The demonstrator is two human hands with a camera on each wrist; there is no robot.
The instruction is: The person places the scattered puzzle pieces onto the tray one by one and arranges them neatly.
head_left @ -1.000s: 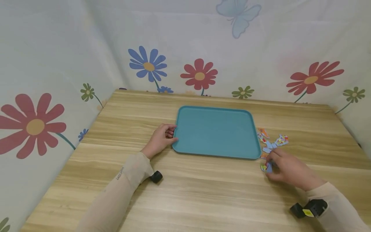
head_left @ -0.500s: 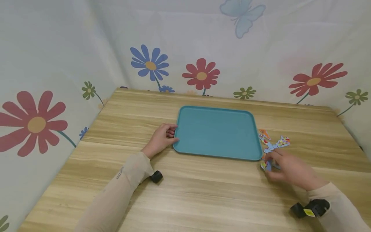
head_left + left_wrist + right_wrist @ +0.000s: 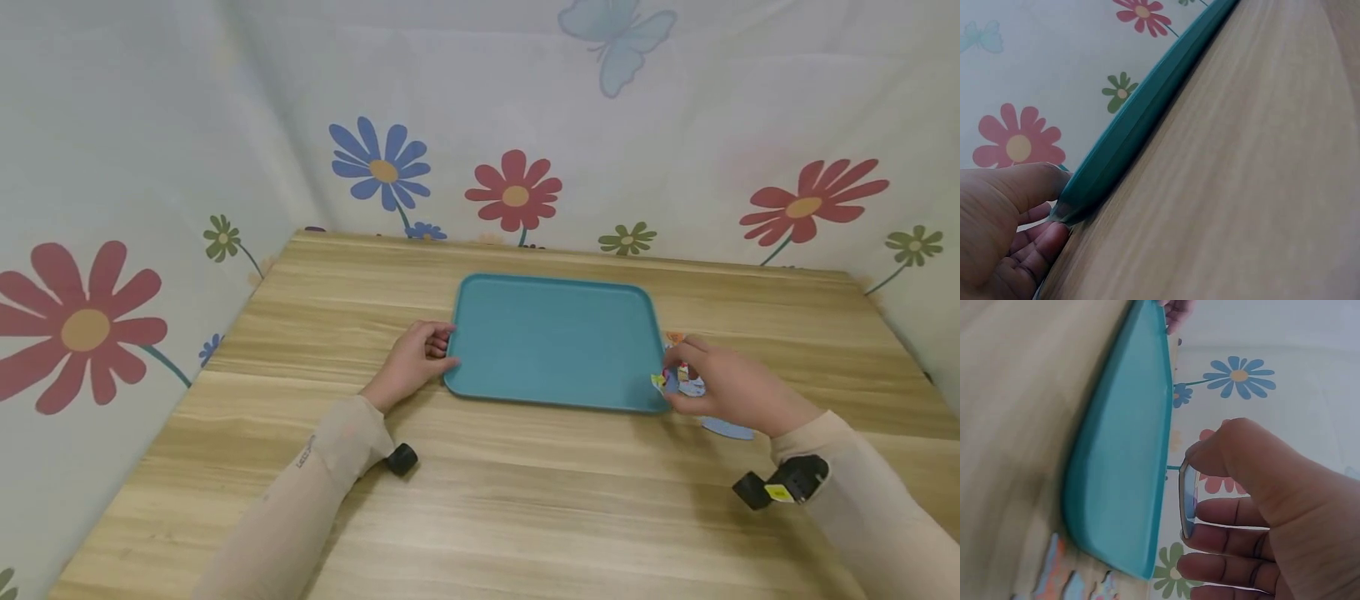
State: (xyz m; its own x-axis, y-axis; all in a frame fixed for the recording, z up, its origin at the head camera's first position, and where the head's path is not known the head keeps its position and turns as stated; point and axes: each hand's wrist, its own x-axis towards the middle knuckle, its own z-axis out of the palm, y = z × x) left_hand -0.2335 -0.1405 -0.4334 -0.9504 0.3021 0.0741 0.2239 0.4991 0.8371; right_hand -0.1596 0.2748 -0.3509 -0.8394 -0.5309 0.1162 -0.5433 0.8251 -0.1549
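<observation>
A teal rectangular tray (image 3: 555, 342) lies on the wooden table. At its left rim my left hand (image 3: 411, 360) grips the edge; in the left wrist view the thumb is on the rim and the fingertips are low against its side. Beyond the tray's right rim my right hand (image 3: 738, 385) pinches a flat printed puzzle piece (image 3: 1188, 500) between thumb and fingers, raised off the table. Several other puzzle pieces (image 3: 1050, 569) lie by the tray's right side, partly hidden behind the right hand in the head view. A light blue piece (image 3: 727, 428) shows below that hand.
The wooden tabletop (image 3: 510, 492) extends around the tray. A white cloth (image 3: 450, 83) printed with flowers and a butterfly hangs behind the table and along its left side. Black wrist cameras (image 3: 402, 459) sit at both sleeves.
My right hand has picked up the puzzle piece from the table and moved up and left with it to the tray's right rim. A light blue piece is now uncovered. The left hand stays put.
</observation>
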